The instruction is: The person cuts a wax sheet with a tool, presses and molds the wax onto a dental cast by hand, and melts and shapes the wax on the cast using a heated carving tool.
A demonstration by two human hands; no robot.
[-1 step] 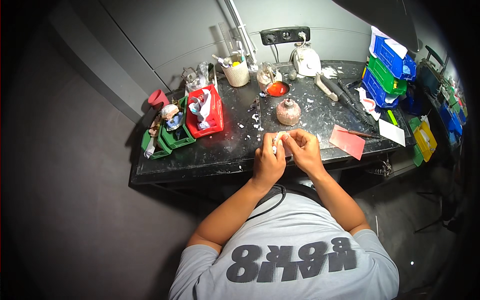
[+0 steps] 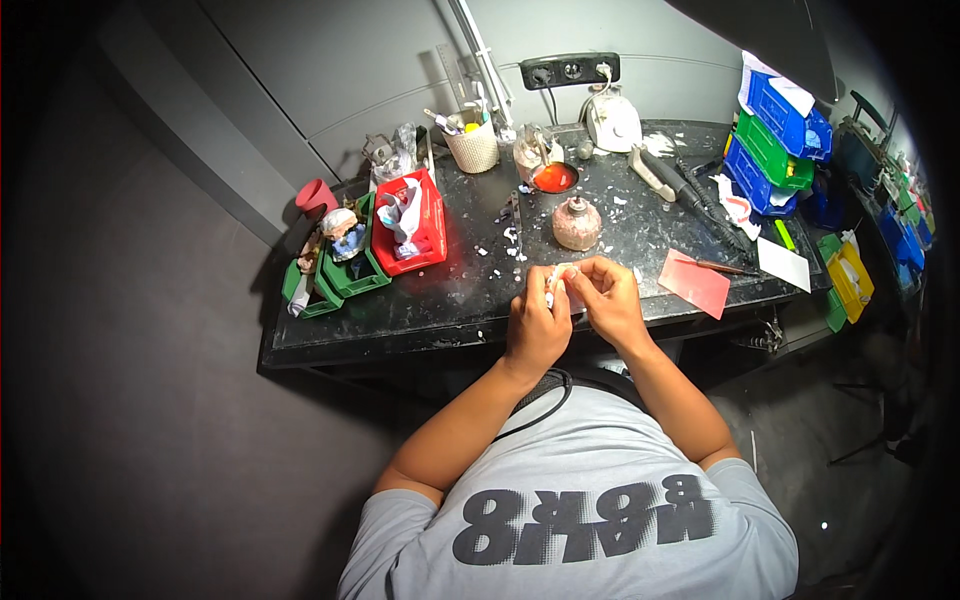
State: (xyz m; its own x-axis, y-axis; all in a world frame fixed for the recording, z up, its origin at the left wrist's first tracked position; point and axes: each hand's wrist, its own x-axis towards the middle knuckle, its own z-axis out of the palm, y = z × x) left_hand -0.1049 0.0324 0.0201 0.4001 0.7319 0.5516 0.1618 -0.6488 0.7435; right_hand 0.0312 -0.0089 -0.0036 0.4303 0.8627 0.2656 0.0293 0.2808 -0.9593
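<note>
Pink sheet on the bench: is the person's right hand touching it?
Apart. In the head view, a strip of dark bench shows between the right hand and the pink sheet.

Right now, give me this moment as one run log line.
left hand: holding small pale piece | right hand: holding same piece | just beyond: round pinkish jar | to the right: pink sheet

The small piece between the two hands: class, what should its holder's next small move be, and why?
Perhaps a gentle press with the thumbs: the left hand and right hand already meet around the small pale piece at their fingertips, while the slim tool lies out of hand, partly on the pink sheet.
</note>
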